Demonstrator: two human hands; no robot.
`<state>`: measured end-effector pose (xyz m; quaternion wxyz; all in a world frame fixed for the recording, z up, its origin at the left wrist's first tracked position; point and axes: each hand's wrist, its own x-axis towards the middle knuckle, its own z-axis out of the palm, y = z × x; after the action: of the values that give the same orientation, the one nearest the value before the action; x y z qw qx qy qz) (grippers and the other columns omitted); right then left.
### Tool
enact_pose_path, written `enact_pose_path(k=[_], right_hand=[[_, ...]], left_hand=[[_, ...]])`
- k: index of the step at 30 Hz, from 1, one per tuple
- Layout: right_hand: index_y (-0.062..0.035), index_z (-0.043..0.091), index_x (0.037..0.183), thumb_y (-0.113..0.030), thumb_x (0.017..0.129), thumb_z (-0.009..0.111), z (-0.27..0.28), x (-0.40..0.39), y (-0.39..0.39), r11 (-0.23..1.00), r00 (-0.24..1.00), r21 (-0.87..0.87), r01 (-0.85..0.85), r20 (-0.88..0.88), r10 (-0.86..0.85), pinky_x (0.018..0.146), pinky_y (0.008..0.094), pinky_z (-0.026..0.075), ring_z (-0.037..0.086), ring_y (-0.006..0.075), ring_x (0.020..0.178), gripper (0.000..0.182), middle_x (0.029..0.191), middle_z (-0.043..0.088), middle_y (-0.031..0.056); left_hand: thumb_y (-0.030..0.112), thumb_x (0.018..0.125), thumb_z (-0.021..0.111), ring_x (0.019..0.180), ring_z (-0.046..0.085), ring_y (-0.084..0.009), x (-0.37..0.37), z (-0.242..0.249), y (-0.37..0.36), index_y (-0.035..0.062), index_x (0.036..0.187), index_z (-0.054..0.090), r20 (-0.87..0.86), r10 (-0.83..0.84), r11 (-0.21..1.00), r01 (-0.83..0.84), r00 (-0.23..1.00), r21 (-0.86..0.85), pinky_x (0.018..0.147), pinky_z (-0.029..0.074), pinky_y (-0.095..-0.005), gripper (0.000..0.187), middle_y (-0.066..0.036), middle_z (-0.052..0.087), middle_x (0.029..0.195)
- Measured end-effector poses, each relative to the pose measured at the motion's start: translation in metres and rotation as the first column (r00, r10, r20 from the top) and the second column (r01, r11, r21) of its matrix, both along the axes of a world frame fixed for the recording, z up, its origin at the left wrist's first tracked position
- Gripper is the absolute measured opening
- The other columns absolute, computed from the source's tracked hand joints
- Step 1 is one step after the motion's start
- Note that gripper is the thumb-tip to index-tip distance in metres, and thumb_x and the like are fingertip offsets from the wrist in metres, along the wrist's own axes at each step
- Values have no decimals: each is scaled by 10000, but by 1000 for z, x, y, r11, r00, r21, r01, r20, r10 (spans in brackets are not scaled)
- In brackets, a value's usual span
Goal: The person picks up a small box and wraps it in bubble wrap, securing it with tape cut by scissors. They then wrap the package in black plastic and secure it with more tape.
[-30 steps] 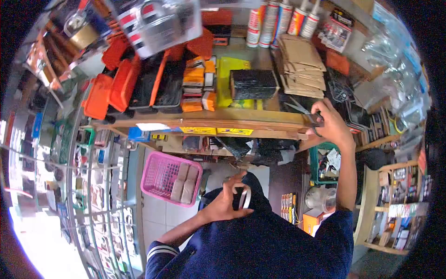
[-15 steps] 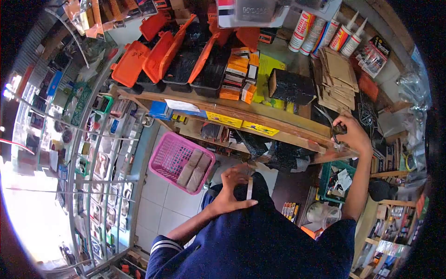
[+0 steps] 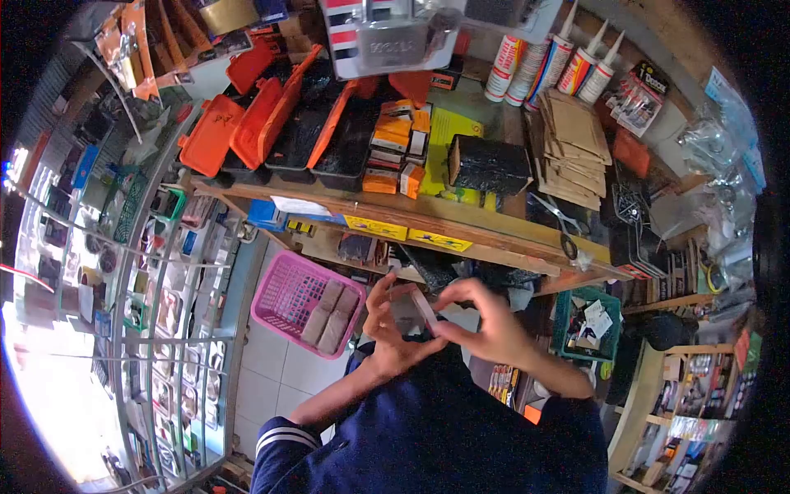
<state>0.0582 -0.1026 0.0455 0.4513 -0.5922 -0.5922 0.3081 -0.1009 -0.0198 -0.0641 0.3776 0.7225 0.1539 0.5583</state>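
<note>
In front of my chest, my left hand (image 3: pixel 391 333) holds a thin, pale band-like thing that looks like a roll of tape (image 3: pixel 425 311), seen nearly edge-on. Its fingers curl round the far side, thumb stretched toward the near edge. My right hand (image 3: pixel 490 329), slightly blurred, is curled with thumb and fingertips at the right edge of the same roll. Up on the wooden counter's edge lie scissors (image 3: pixel 562 226), apart from both hands. A pink basket (image 3: pixel 263 309) with several wrapped grey-brown bundles (image 3: pixel 330 313) stands below, left of my left hand.
The wooden counter (image 3: pixel 485 218) carries black bins with orange lids (image 3: pixel 211 140), small orange boxes (image 3: pixel 393 148), a black-wrapped block (image 3: pixel 491 163), brown envelopes (image 3: pixel 572 148) and sealant tubes (image 3: pixel 551 70). A green crate (image 3: pixel 609 354) is at right. Glass shelving (image 3: pixel 177 329) lines the left.
My right hand has let go of the scissors on the counter and come down left to the roll in my left hand. The view has shifted slightly.
</note>
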Motion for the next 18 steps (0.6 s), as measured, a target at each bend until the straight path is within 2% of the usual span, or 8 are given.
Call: enact_pose_path(k=[1,2,6,9,11,13,15,18], right_hand=[[-13,574,1142,-186,877,792,-10,-8,3,1000,1000,15,-1,-25,1,922,363,513,669,207,1013,385,1052,683,116],[-15,559,1124,-126,867,797,-24,-15,4,998,974,-45,38,-220,-47,930,319,501,633,149,1024,367,1050,642,72],[-12,545,1107,-92,864,797,-30,-12,7,997,962,-50,59,-265,-70,897,307,511,645,136,949,359,989,655,64],[-6,573,1085,-84,833,826,-7,12,5,981,977,43,192,-107,-186,815,294,522,667,129,862,365,972,692,77],[-28,618,1050,-92,802,845,8,43,1,944,918,228,238,265,-295,779,302,525,675,152,852,342,985,699,93],[-58,657,1018,-96,785,845,23,73,-2,896,707,281,344,549,-445,762,347,515,664,211,828,301,988,699,104],[-77,673,1007,-83,782,826,34,94,0,832,577,348,432,602,-552,756,392,485,637,267,818,272,944,698,97],[-112,677,983,-134,798,796,21,133,4,840,458,379,389,711,-533,788,415,424,619,294,817,221,868,693,67]], left_hand=[[261,614,986,1159,588,-364,3,1,1,195,1435,179,-10,28,999,-28,1000,20,918,539,-488,1153,-265,281,1492],[261,614,986,1159,588,-364,6,0,1,195,1435,179,-7,27,999,-27,1000,20,918,539,-488,1153,-265,281,1492],[286,648,965,1247,527,-378,13,0,4,176,1435,182,34,86,996,-86,996,17,979,499,-502,1115,-261,271,1503],[297,757,883,1319,463,-374,0,5,6,119,1409,250,20,-47,995,49,999,-92,1061,421,-502,927,-242,282,1511],[303,829,822,1350,432,-363,-8,11,9,86,1389,300,-22,-131,973,124,991,-195,1100,376,-493,795,-228,301,1511],[293,927,679,1366,425,-319,-15,17,11,41,1326,399,212,-390,632,428,896,-646,1121,335,-452,548,-193,368,1495],[289,978,599,1373,427,-281,-18,10,14,50,1311,430,260,-400,559,459,879,-691,1101,353,-430,444,-177,431,1462],[425,992,556,1375,443,-341,-22,4,15,114,1308,461,398,-477,283,566,784,-774,1078,378,-498,453,-203,428,1500]])
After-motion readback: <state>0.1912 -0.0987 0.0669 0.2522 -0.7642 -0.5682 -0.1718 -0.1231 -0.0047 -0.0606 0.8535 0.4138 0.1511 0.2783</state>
